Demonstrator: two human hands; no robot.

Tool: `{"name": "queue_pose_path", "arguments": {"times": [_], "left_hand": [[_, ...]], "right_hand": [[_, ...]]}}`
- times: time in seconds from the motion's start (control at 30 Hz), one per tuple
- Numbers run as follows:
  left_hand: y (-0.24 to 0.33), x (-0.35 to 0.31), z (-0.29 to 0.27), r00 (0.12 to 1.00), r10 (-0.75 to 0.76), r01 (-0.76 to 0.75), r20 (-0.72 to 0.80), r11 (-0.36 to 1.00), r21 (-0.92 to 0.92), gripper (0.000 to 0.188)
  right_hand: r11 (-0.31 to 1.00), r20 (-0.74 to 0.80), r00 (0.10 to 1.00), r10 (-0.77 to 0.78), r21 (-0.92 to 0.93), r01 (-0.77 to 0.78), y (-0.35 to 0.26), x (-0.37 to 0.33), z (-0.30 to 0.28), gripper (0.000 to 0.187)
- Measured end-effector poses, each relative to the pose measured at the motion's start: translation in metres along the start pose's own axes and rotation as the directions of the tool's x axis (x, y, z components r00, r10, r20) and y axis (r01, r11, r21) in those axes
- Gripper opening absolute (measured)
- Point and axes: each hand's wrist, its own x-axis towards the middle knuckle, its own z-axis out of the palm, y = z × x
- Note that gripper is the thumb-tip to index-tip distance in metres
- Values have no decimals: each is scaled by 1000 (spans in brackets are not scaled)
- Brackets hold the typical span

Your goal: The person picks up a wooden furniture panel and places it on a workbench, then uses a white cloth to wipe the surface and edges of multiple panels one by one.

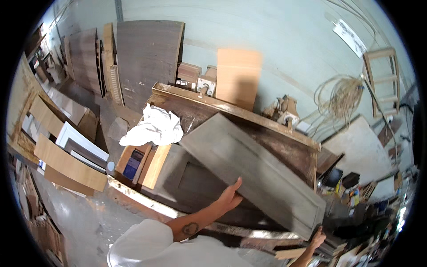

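A long grey wooden cabinet door [253,167] with a recessed panel slants across the workbench, its far left corner up near a white cloth [155,125]. My left hand [230,196] grips its near long edge, thumb on top and fingers hidden underneath. At the near right corner my right hand [318,238] holds the short end, with its fingers partly out of sight. Under the door, a second dark panel [189,171] with a recessed area lies on the bench, partly covered. A pale wood strip [156,167] lies beside that panel.
The bench has a raised wooden rim [240,110] at the back and a worn near edge [155,208]. A phone [132,164] lies at its left end. Boards [149,58] lean on the wall; curved wood pieces [66,155] stand left. Coiled cable [340,95] hangs at right.
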Motion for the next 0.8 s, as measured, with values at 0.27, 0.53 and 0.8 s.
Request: {"name": "queue_pose_path", "arguments": {"times": [0.27,0.53,0.8], "left_hand": [[43,88,-45,985,58,-77,-162,991,-112,60],[67,149,-40,913,-207,270,-352,953,141,61],[176,185,-53,874,486,-78,14,111,991,46]], "right_hand": [[976,88,975,-204,-66,210,-114,92,140,56],[985,325,942,-83,-116,127,-206,162,267,57],[948,421,849,-319,139,287,-214,194,347,51]]}}
